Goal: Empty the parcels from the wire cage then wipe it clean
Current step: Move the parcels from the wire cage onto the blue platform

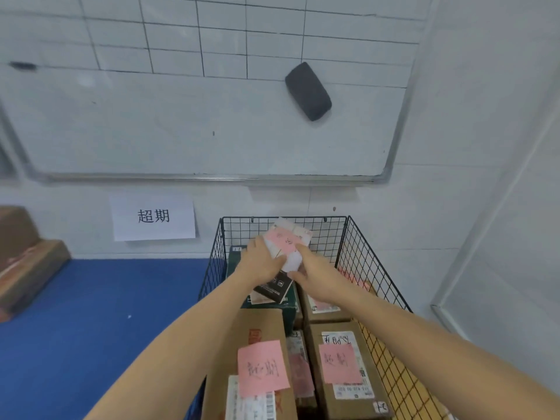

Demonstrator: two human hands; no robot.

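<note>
Fingers (304, 254) of the left hand (262, 263) and right hand (318, 278) curl round a white parcel (288, 241) (pink note on top), held over the far end of the wire cage (366, 259); beyond the fingertips hangs a whiteboard (181, 131).

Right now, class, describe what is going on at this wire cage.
A person leans over the cage with both arms stretched out. The left hand and right hand together grip a small white parcel with a pink note on it, held up at the far end. The cage is still full: brown boxes with pink notes fill the near end, with darker ones beneath the hands. No wiping has begun.
</note>
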